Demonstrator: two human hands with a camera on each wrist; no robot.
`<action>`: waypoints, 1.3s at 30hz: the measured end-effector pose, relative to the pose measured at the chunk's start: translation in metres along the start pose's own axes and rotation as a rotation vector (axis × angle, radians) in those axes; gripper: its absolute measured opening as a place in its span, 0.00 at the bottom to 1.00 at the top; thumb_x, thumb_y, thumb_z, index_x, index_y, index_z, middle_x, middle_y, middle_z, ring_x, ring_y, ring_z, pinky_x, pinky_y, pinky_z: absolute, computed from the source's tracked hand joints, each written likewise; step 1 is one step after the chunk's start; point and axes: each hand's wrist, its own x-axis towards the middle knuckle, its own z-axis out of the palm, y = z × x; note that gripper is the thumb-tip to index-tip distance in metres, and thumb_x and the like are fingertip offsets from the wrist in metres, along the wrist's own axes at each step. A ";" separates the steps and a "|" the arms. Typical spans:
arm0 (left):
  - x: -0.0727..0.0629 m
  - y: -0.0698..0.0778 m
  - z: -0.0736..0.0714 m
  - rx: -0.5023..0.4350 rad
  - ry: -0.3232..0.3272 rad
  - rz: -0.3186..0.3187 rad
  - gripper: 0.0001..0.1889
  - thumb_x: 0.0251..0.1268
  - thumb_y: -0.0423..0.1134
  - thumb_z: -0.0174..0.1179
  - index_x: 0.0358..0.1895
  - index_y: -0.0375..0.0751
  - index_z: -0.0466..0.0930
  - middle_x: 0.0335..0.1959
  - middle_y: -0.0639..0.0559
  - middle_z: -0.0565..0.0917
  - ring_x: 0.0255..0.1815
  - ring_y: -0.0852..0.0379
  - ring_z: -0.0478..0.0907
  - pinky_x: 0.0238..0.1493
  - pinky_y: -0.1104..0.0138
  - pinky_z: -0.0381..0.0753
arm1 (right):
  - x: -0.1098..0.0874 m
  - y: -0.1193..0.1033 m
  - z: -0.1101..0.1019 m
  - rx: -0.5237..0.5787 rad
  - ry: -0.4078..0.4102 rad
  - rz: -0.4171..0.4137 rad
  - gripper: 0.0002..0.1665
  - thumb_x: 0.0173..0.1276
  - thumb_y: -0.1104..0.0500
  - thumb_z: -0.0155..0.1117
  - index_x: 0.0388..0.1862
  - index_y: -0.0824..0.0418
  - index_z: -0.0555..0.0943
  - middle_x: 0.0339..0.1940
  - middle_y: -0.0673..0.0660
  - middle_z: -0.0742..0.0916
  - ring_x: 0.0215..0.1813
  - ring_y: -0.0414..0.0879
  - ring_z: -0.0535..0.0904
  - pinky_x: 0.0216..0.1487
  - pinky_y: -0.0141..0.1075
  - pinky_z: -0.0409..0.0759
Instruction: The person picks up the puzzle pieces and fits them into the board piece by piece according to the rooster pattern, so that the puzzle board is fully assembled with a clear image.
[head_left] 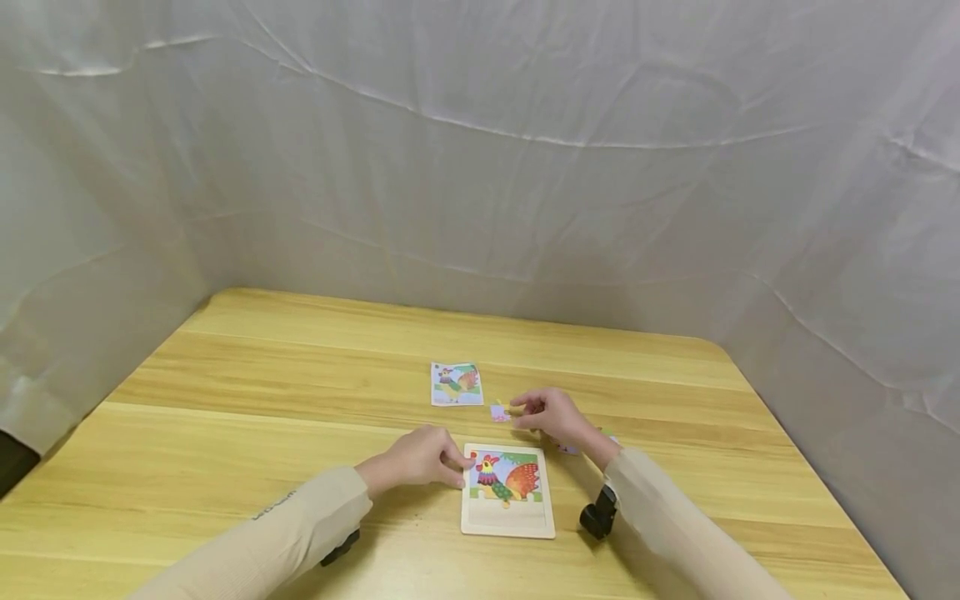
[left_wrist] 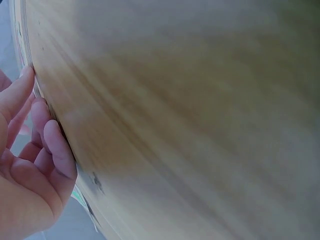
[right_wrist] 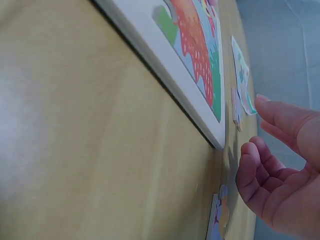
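Note:
A square wooden puzzle board (head_left: 507, 520) with a pale frame lies in front of me. Rooster pieces (head_left: 522, 481) fill its upper part, and bare wood shows below. My left hand (head_left: 423, 457) holds the board's left edge, its fingertips (left_wrist: 29, 75) against the rim in the left wrist view. Beyond the board, my right hand (head_left: 553, 415) reaches over the table beside a loose puzzle piece (head_left: 500, 412). A gap separates its thumb and curved fingers in the right wrist view, with nothing between them. The loose piece (right_wrist: 236, 107) lies flat beyond the fingertips there.
A rooster picture card (head_left: 457, 384) lies farther back. More loose pieces (head_left: 568, 449), partly hidden by the right forearm, lie right of the board; in the right wrist view such pieces (right_wrist: 217, 215) appear low down. Grey cloth (head_left: 480, 167) stands around the wooden table (head_left: 300, 375).

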 end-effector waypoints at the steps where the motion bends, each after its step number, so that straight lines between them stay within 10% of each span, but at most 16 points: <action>1: 0.000 0.000 0.000 0.001 0.000 -0.001 0.12 0.45 0.39 0.68 0.36 0.41 0.84 0.35 0.51 0.84 0.14 0.64 0.55 0.15 0.74 0.55 | 0.002 0.001 0.000 0.015 0.002 0.014 0.19 0.55 0.65 0.65 0.46 0.71 0.78 0.22 0.52 0.79 0.18 0.42 0.67 0.18 0.31 0.66; 10: 0.000 -0.001 0.001 0.023 -0.006 0.023 0.11 0.45 0.38 0.68 0.36 0.42 0.84 0.36 0.52 0.84 0.12 0.65 0.53 0.14 0.74 0.55 | 0.015 0.008 0.001 0.044 0.008 0.113 0.21 0.53 0.64 0.67 0.47 0.69 0.78 0.22 0.53 0.77 0.17 0.41 0.64 0.18 0.31 0.65; 29: 0.002 -0.003 0.001 0.027 -0.009 0.022 0.12 0.45 0.39 0.68 0.36 0.41 0.84 0.34 0.52 0.84 0.11 0.65 0.54 0.14 0.75 0.55 | 0.021 0.006 0.010 -0.103 0.003 0.035 0.20 0.51 0.64 0.69 0.44 0.69 0.80 0.08 0.48 0.65 0.12 0.38 0.54 0.15 0.29 0.57; 39: 0.002 0.000 0.000 0.009 -0.003 -0.003 0.12 0.45 0.39 0.68 0.36 0.41 0.84 0.29 0.55 0.83 0.14 0.65 0.57 0.15 0.74 0.57 | 0.016 0.003 0.007 -0.126 0.018 0.014 0.18 0.52 0.64 0.69 0.42 0.70 0.80 0.25 0.53 0.81 0.21 0.41 0.66 0.22 0.31 0.66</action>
